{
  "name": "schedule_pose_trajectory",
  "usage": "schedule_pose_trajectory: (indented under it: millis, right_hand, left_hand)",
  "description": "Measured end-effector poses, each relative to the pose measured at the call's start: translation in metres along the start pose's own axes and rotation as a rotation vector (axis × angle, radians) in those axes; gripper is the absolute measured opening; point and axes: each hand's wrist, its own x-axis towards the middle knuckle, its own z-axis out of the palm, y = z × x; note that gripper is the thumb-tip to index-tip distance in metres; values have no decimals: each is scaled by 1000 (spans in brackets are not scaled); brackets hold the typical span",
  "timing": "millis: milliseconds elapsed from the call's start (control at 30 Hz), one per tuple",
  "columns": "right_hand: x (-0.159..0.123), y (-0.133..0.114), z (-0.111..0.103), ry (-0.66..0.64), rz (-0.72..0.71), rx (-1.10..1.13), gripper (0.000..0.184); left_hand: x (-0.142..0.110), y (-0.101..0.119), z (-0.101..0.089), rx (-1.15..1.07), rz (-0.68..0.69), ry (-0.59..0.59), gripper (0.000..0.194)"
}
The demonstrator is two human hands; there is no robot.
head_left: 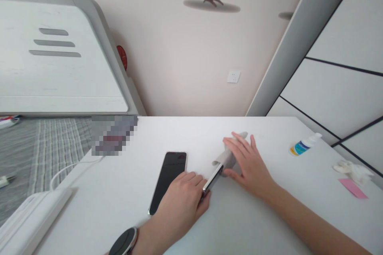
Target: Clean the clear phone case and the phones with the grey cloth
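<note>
My left hand point(187, 197), with a watch point(124, 242) on its wrist, is closed on the near end of a slim phone point(213, 178) with a shiny metal edge. That phone is tilted up on its side, and its faces are mostly out of sight. A thin grey cloth point(222, 157) wraps its far end. My right hand point(247, 163) presses the cloth against the phone, thumb on the near side and fingers over the top. Left of it a second phone point(169, 175) lies flat with its dark screen up, partly behind my left hand.
On the white table point(263, 223) stand a small tilted spray bottle point(303, 144), a crumpled tissue point(354, 171) and a pink paper slip point(353, 188) at right. A white box-shaped object point(38, 215) with a cable point(73, 163) is at left. A blurred-out item point(115, 137) lies at the far left corner.
</note>
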Motion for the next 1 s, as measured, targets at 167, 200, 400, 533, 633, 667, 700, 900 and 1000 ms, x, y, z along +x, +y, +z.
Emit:
schedule_pose_trajectory:
  millis: [167,200,400,533,633,667,700,900,1000]
  right_hand:
    - [-4,-21,-3,-101,-136,112,90]
    - [-4,-31,-3,-154,-225,148,91]
    - [-1,-12,-4,-62,-65,100,82]
    - [-3,-12,-4,-51,-19,83,85]
    - [-5,-36,-5,-179,-271,167,94]
    - [-5,-39,-5,-198,-314,179,93]
    - [-4,-37,-5,-194,-311,177,92]
    - [-1,-1,-4,-23,42,60,84]
    - [-3,-26,-8,-127,-176,141,94]
  left_hand:
    - [-2,-3,6,-3,33,39,2]
    - [-3,-5,8,-19,44,60,1]
    - [-1,-1,0,-2,5,-21,8]
    - [1,1,-1,-15,-5,-35,7]
    - [-1,-4,5,-81,14,20,7]
    - [-1,-5,6,-93,19,27,10]
    - [-2,-5,5,-91,16,23,10]
    - [-1,2,-2,-10,-1,-25,11]
    - [-2,-3,6,-28,23,46,1]
